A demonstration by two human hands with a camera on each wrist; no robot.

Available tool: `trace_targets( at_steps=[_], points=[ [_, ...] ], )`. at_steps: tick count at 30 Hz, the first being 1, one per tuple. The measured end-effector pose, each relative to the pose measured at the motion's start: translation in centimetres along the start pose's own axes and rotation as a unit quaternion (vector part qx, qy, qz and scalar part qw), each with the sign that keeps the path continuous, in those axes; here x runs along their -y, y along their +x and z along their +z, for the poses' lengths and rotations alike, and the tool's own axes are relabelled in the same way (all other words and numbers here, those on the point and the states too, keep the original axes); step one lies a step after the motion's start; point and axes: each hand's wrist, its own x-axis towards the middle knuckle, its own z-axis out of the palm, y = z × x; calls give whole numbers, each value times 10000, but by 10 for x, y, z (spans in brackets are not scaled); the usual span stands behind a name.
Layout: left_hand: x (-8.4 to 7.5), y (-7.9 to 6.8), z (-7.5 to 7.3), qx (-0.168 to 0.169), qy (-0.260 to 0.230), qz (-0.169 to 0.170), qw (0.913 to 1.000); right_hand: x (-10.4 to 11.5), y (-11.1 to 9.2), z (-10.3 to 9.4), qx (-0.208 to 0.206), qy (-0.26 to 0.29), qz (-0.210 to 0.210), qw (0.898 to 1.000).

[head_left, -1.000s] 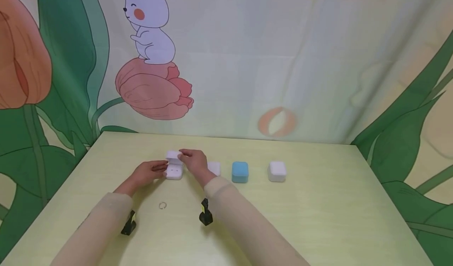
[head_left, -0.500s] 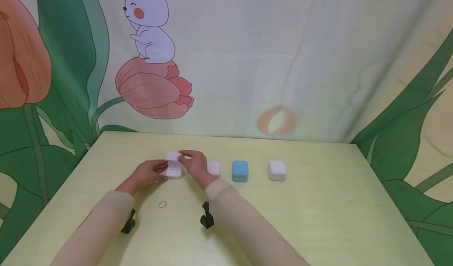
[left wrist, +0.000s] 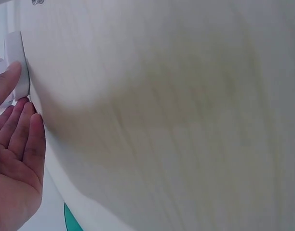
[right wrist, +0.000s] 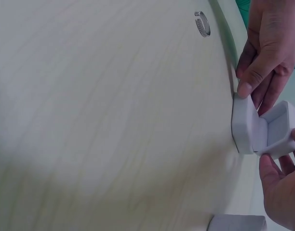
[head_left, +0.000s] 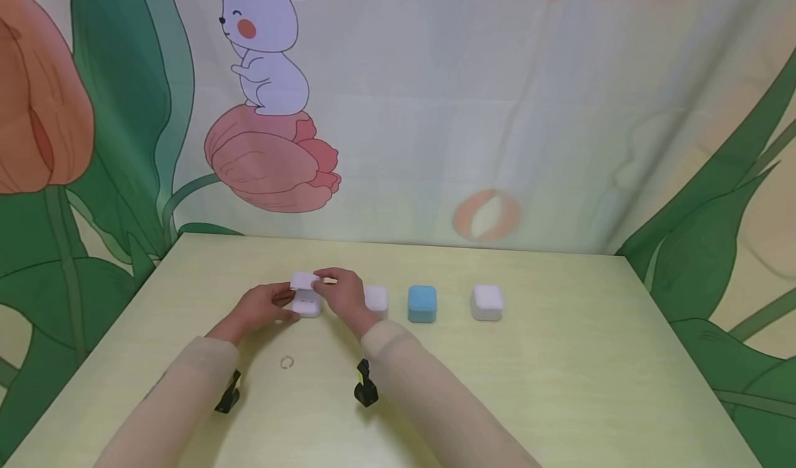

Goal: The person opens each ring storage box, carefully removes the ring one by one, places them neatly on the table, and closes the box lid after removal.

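A small white jewelry box [head_left: 307, 307] stands on the table at left of centre, its lid [head_left: 303, 281] partly raised. My left hand [head_left: 258, 307] holds the base from the left, thumb on the front and fingers at the side. From the other side my right hand [head_left: 344, 295] pinches the lid's right edge between thumb and fingers. The right wrist view shows the white padded inside of the lid [right wrist: 278, 129]. Nearer to me, on the bare tabletop, lies a thin silver hoop [right wrist: 202, 24] with gaps in its outline.
To the right stand a white box [head_left: 377, 298] partly behind my right hand, a blue box [head_left: 422, 303] and another white box [head_left: 487, 302]. A printed curtain [head_left: 404, 143] hangs behind the table [head_left: 560, 371]. Black wrist devices [head_left: 365, 384] hang below my sleeves.
My right hand has tilted the lid down towards the base, so the opening is narrower and less of the inside shows. The left hand has stayed on the base.
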Motion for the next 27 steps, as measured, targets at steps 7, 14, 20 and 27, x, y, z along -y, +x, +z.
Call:
trace_targets(
  at_steps=[7, 14, 20, 27],
  points=[
    [-2, -2, -2, 11, 149, -33, 9999, -1, -1, 0, 96, -9, -69, 9999],
    [-1, -2, -1, 4, 133, -82, 9999, -3, -3, 0, 82, -140, -148, 9998],
    [-1, -2, -1, -25, 138, -28, 9999, -4, -4, 0, 94, -139, -209, 9996],
    [-3, -4, -2, -4, 117, 19, 9999, -4, -7, -2, 159, -185, -294, 9993]
  ],
)
